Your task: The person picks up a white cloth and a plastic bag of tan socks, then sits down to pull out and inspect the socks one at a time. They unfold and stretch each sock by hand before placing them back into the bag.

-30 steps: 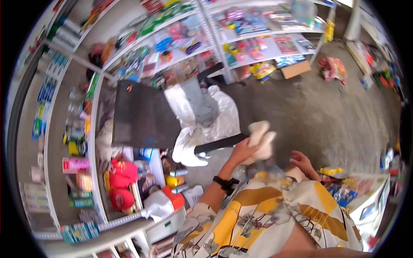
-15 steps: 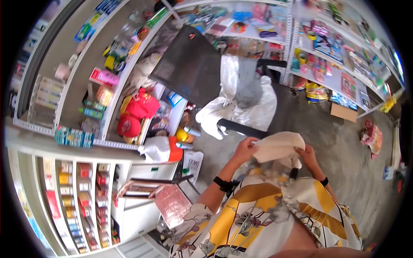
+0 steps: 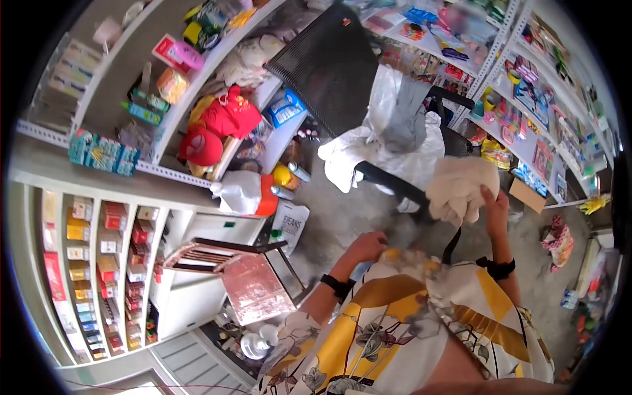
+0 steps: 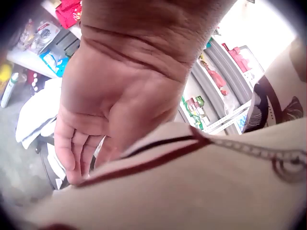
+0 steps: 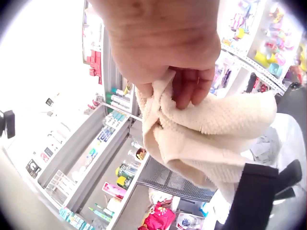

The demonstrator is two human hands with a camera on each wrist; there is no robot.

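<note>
My right hand (image 3: 498,209) pinches a cream, towel-like cloth (image 3: 461,187) between thumb and fingers, and the cloth hangs bunched and folded. In the right wrist view, the cloth (image 5: 201,129) shows a ribbed, fluffy weave. Empty, my left hand (image 3: 366,250) is by the front of the patterned shirt (image 3: 368,303), its fingers loosely bent. A black mesh office chair (image 3: 322,62) stands ahead, with white fabric (image 3: 349,158) and a grey cloth (image 3: 403,118) draped over it. Its near armrest (image 3: 395,184) reaches toward the cream cloth. A black strap (image 3: 451,247) dangles below the cloth.
Stocked shelves (image 3: 158,148) run along the left and back. A red cap (image 3: 201,145) and a white and orange bag (image 3: 243,194) sit at the left shelf's edge. Nearer is a chair with a pinkish seat (image 3: 255,289). A patterned cloth (image 3: 557,242) lies on the floor at right.
The cream cloth went from the left hand into both hands, and now only the right holds it, farther right. The left hand has let go and drawn back. The view has turned left.
</note>
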